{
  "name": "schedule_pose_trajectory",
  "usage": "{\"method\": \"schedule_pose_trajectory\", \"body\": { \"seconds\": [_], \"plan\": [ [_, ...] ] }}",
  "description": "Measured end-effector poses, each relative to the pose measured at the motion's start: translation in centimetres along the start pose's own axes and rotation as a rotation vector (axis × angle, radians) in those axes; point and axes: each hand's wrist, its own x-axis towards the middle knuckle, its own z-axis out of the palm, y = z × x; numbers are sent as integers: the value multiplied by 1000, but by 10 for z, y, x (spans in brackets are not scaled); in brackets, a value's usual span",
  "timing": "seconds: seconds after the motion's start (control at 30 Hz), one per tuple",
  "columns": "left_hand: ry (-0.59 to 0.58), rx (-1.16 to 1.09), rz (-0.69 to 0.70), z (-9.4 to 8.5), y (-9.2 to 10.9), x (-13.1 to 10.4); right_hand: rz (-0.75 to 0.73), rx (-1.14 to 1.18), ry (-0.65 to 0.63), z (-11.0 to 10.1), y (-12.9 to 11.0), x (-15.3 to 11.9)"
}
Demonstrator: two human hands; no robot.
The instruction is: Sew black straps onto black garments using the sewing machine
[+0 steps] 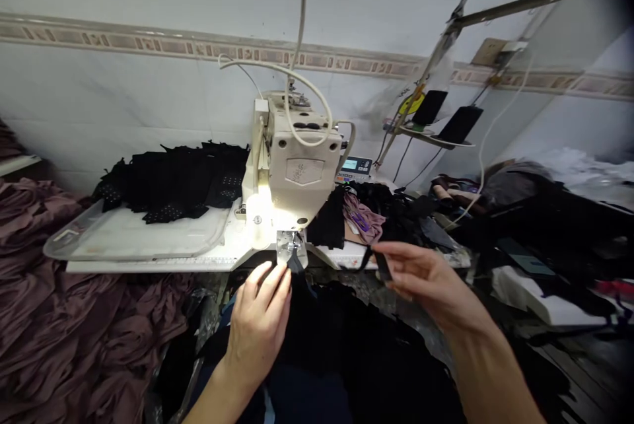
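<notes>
A white sewing machine [303,170] stands in front of me with its lamp lit over the needle area. My left hand [262,308] is at the metal needle plate [287,237], its fingertips pressed together on a narrow piece of black fabric [296,263] that runs under the presser foot. Its thumb is hidden. To the right, my right hand [421,275] pinches a black strap [381,265] between thumb and fingers, held up off the table edge. More black cloth [337,338] hangs over my lap beneath both hands.
Left of the machine, black pieces with dotted patches [173,179] lie on a clear plastic tray [64,246]. Mauve cloth [44,318] is heaped at far left. Right are a control panel [354,166], purple-handled snips [360,220], black thread cones [460,123] and a phone [525,257].
</notes>
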Motion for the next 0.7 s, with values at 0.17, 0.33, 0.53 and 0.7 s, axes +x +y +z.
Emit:
{"method": "schedule_pose_trajectory", "body": {
  "seconds": [0.17, 0.33, 0.53, 0.7],
  "plan": [
    [42, 3, 42, 9, 3, 5, -144, -338, -105, 42, -11, -33],
    [84, 9, 77, 20, -2, 7, 140, -153, -299, 98, 27, -39],
    [134, -22, 135, 24, -8, 9, -38, -117, -133, 121, 43, -8],
    [154, -62, 120, 26, -12, 6, -107, -40, -14, 121, 36, 30]
  ]
}}
